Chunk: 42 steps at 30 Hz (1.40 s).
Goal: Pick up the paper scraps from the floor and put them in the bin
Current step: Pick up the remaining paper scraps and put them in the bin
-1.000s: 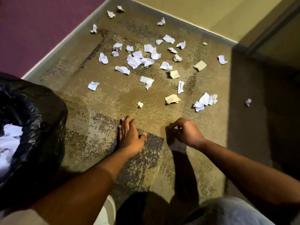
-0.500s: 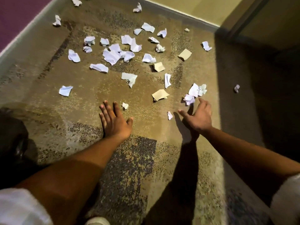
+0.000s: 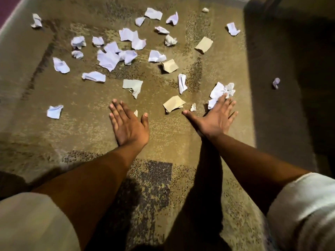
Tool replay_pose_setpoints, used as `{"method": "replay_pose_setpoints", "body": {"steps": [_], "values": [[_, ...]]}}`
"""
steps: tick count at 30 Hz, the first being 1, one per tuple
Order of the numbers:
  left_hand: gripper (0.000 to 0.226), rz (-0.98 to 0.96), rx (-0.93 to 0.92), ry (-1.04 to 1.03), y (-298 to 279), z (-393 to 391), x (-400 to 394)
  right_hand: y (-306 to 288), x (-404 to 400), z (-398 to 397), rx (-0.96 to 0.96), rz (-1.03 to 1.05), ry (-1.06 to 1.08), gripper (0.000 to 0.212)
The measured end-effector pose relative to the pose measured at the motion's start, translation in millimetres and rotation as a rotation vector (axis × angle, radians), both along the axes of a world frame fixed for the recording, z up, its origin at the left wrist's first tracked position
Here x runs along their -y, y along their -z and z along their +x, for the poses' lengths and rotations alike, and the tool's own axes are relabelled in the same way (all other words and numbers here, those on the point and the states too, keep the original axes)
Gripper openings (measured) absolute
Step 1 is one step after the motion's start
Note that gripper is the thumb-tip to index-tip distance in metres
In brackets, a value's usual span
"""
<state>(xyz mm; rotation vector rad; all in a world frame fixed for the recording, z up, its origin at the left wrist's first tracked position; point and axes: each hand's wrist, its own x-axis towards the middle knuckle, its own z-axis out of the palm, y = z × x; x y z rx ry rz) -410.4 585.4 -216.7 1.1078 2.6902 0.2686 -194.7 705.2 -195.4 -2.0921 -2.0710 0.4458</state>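
Note:
Several white and tan paper scraps lie scattered over the brown carpet. My left hand (image 3: 126,124) rests flat on the carpet with fingers apart, and a tiny white scrap (image 3: 136,113) shows beside its thumb. My right hand (image 3: 216,117) is spread open, its fingertips over the near edge of a crumpled white cluster (image 3: 222,90). A small white scrap (image 3: 193,107) and a tan piece (image 3: 173,104) lie just left of that hand. A torn grey-white scrap (image 3: 133,86) sits ahead of my left hand. The bin is out of view.
The patterned carpet (image 3: 90,138) runs to a pale baseboard (image 3: 10,20) at the far left. A dark shadowed strip of floor (image 3: 290,87) lies to the right, with one lone scrap (image 3: 276,82) on it. More scraps (image 3: 108,58) cluster farther ahead.
The view has swung away from the black bin, now out of frame. My right hand opened, left a small scrap on the carpet and reached forward to the crumpled cluster. My left hand stays flat.

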Motion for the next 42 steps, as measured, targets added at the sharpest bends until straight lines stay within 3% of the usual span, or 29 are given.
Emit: {"method": "replay_pose_setpoints", "body": {"steps": [10, 16, 20, 28, 32, 35, 40, 42], "values": [[0.113, 0.089, 0.012, 0.213, -2.8, 1.0, -88.4, 1.3, -43.6, -4.3, 0.020, 0.042, -0.175, 0.157], [0.113, 0.088, -0.022, 0.617, -5.8, 13.1, -115.6, 9.4, -57.5, -3.8, 0.016, 0.099, -0.353, 0.128], [0.120, 0.058, -0.011, 0.737, -7.0, 12.3, -116.6, 13.8, -59.0, -1.9, -0.012, 0.136, -0.384, 0.103], [0.080, 0.227, -0.007, 0.737, -6.8, 10.4, -123.0, 16.6, -62.2, -1.2, -0.158, 0.193, -0.517, 0.042], [0.071, 0.202, 0.048, 0.679, -11.8, 14.4, -125.9, 16.1, -60.9, 0.6, -0.313, 0.222, -0.642, 0.051], [0.076, 0.169, -0.021, 0.654, -9.5, 13.6, -122.2, 7.8, -61.0, 13.3, -0.474, 0.262, -0.503, 0.066], [0.087, 0.161, -0.122, 0.612, -3.7, 14.7, -122.0, 5.4, -101.3, 81.7, -0.469, 0.388, -0.093, 0.046], [0.092, 0.130, -0.148, 0.583, -0.2, 16.0, -123.8, 8.4, -133.4, 116.2, -0.487, 0.383, 0.062, 0.048]]}}
